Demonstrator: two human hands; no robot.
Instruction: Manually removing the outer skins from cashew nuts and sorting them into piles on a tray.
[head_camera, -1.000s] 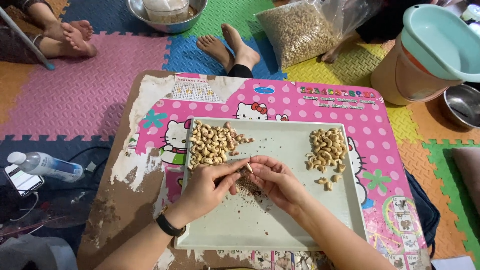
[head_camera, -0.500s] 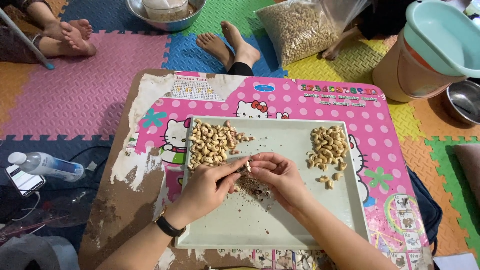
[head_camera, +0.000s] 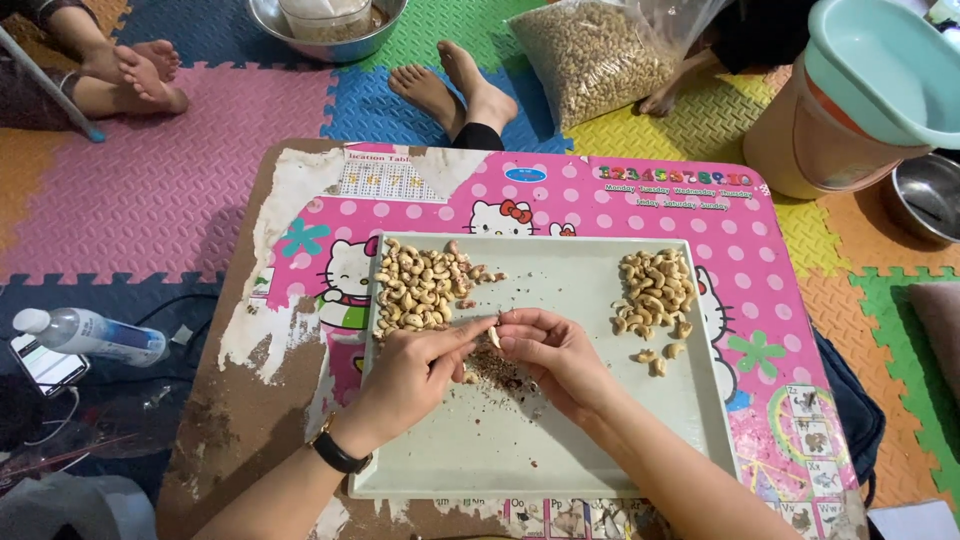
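Pale cashew nut (head_camera: 494, 335) pinched between our left hand (head_camera: 415, 375) and right hand (head_camera: 553, 358) above the grey tray (head_camera: 560, 450).

1. Your left hand (head_camera: 415, 375) and right hand (head_camera: 550, 355) meet over the tray (head_camera: 590, 440), pinching one cashew (head_camera: 494, 336) between the fingertips.
2. Brown skins (head_camera: 500, 375) lie scattered on the tray just under your hands.
3. An unpeeled pile (head_camera: 420, 285) sits at the tray's upper left; a peeled pile (head_camera: 655, 295) sits at its upper right.
4. The tray rests on a pink table (head_camera: 560, 195).
5. A watch (head_camera: 335, 452) circles your left wrist.
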